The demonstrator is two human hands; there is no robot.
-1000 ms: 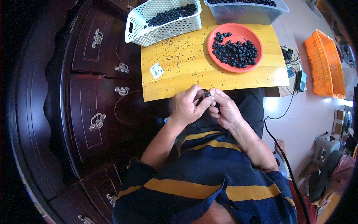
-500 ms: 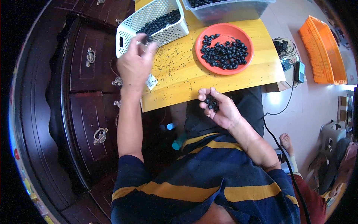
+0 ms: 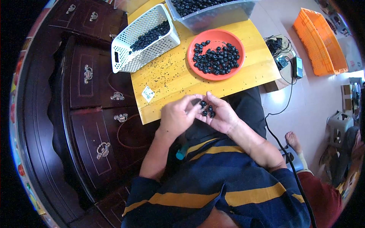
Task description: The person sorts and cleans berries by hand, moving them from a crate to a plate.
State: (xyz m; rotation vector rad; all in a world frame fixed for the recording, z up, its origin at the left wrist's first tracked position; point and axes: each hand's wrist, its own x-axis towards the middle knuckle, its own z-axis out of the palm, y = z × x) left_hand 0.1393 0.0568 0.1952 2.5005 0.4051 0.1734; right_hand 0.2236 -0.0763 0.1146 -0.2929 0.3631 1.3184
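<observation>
Just off the table's near edge, my right hand (image 3: 224, 117) is cupped palm up and holds several small black round pieces (image 3: 208, 113), some showing a hole in the middle. My left hand (image 3: 176, 117) meets it from the left, with thumb and forefinger pinched at one of these pieces. Its remaining fingers are partly hidden. Beyond my hands, a red round plate (image 3: 216, 77) carries many more such pieces. A white perforated basket (image 3: 155, 50) at the far left of the table has a heap of dark pieces inside.
At the table's back stands a clear plastic bin (image 3: 216, 19) of black pieces. Dark crumbs and a white paper square (image 3: 148, 94) lie on the yellow table (image 3: 251, 70). Dark drawers (image 3: 89, 76) rise at left. An orange crate (image 3: 317, 45) and a black cable (image 3: 279, 113) are at right.
My left hand has come back from beside the white basket to my right hand. The view has shifted slightly. My right hand stays cupped with fewer black pieces visible in it.
</observation>
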